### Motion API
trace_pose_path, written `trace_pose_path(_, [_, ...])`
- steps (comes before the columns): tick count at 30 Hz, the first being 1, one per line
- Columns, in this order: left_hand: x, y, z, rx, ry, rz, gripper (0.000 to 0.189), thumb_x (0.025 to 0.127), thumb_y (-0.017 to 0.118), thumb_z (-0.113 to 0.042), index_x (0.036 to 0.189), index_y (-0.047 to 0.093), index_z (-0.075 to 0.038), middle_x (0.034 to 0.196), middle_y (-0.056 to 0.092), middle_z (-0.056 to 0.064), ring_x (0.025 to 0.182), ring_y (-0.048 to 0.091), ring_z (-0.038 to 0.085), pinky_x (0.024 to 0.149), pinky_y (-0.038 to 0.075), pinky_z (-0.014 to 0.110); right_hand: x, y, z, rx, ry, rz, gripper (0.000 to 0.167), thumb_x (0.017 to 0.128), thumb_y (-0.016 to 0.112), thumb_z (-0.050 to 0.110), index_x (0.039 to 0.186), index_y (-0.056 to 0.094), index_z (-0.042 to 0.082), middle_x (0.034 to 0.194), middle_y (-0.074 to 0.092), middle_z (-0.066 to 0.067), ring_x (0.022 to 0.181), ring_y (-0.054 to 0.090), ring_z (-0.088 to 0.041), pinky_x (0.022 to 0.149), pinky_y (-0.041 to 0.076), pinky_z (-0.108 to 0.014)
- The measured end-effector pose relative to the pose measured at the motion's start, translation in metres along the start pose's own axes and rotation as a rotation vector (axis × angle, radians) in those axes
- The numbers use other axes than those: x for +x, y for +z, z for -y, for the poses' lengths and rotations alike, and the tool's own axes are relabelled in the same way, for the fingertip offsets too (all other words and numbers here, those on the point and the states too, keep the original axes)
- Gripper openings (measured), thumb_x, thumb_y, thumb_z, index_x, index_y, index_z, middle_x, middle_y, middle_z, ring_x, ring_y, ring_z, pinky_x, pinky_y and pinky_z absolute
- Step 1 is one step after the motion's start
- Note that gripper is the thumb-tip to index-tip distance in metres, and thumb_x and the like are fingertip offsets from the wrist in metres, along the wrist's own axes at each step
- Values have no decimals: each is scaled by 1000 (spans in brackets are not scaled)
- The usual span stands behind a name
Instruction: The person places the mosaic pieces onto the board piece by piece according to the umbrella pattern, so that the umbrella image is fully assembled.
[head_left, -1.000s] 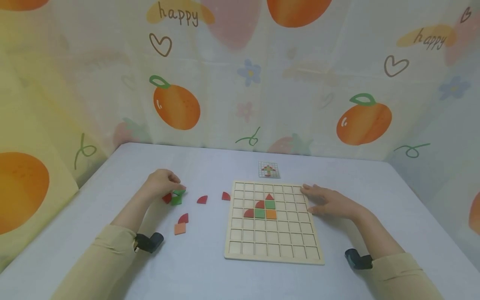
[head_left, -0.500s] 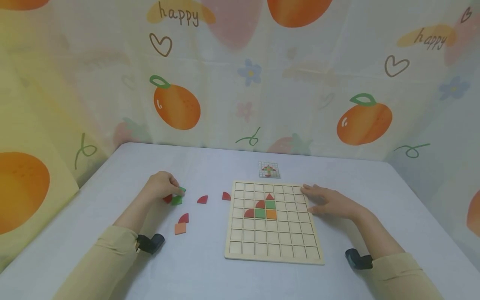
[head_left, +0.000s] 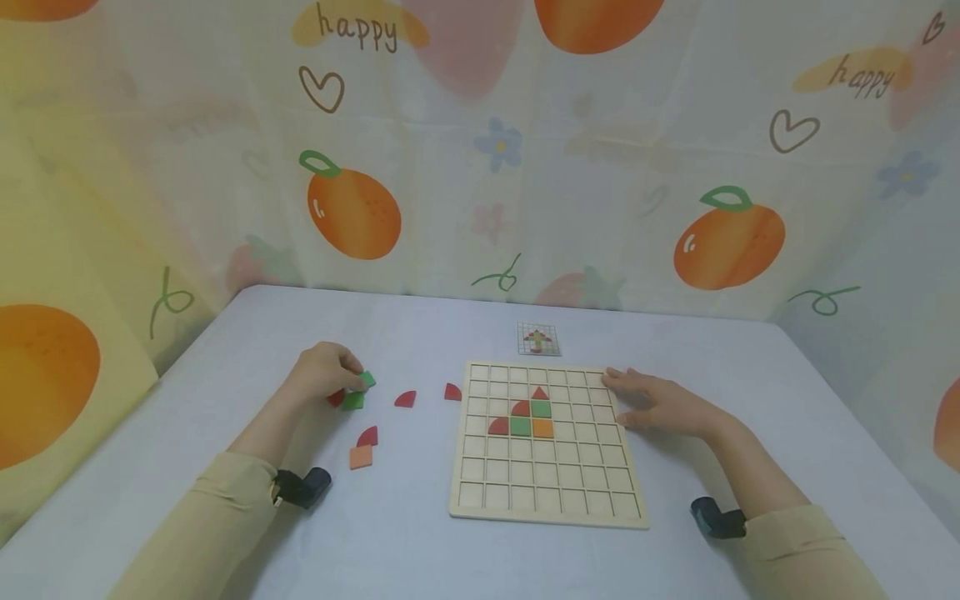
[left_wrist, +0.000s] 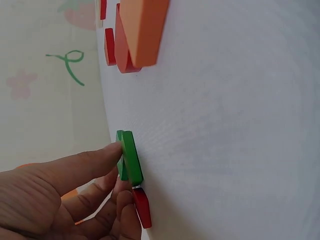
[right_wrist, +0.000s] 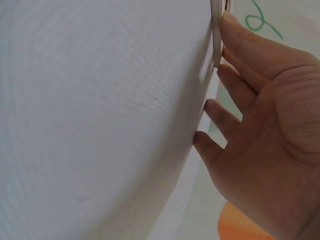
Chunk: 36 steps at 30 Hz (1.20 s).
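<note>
the left hand, thumb and fingers curled in, pinches a green square at the left of the table; whether it is lifted, i cannot tell. by its fingers lie a red piece, partly covered, and a second green piece, nearer the person. nearer still, an orange tile has a red quarter just behind it. two more red quarters lie further right, the last just beside the board. on its grid, one row runs red quarter, green, orange; the row behind, red quarter, green; a red triangle tops the green. behind the board lies a card. the right hand, fingers spread, rests at the board's right edge.
</note>
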<state>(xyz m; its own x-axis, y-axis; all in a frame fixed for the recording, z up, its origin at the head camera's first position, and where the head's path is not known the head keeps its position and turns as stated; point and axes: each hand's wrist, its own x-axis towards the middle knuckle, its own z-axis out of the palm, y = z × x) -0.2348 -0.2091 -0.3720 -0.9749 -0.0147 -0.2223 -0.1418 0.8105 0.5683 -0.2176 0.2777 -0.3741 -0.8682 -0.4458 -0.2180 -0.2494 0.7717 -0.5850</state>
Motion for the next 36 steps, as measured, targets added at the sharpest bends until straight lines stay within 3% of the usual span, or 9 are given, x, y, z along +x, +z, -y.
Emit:
trace_pose_path(12, [-2,0,-5,-33,42,-26,24,86,72,-15,102,64,-1,95,60,14,85,54,23,65,49,25,0,1,-2,-2,17,1,72,88,71,32,150,42,9,162,28,-13,152,11,-47,118,12,-68])
trace_pose_path(23, [-2,1,-10,-63,95,-35,22,86,71,-14,103,66,-2,97,64,13,87,55,24,66,47,25,0,0,-2,-10,17,2,72,88,71,33,150,41,10,162,28,-13,152,11,-47,118,12,-69])
trace_pose_path(29, [-1,5,-20,-51,141,-42,18,87,70,-16,101,66,-5,94,65,11,84,56,22,64,47,25,0,0,-2,-12,19,-1,72,88,71,33,150,42,10,162,29,-12,152,12,-46,118,12,-68])
trace_pose_path(36, [-4,11,-40,-73,212,-43,13,86,71,-12,97,68,-5,93,68,10,86,58,22,71,48,25,1,1,-5,-14,25,0,72,88,71,33,150,42,10,163,29,-12,152,12,-46,118,12,-68])
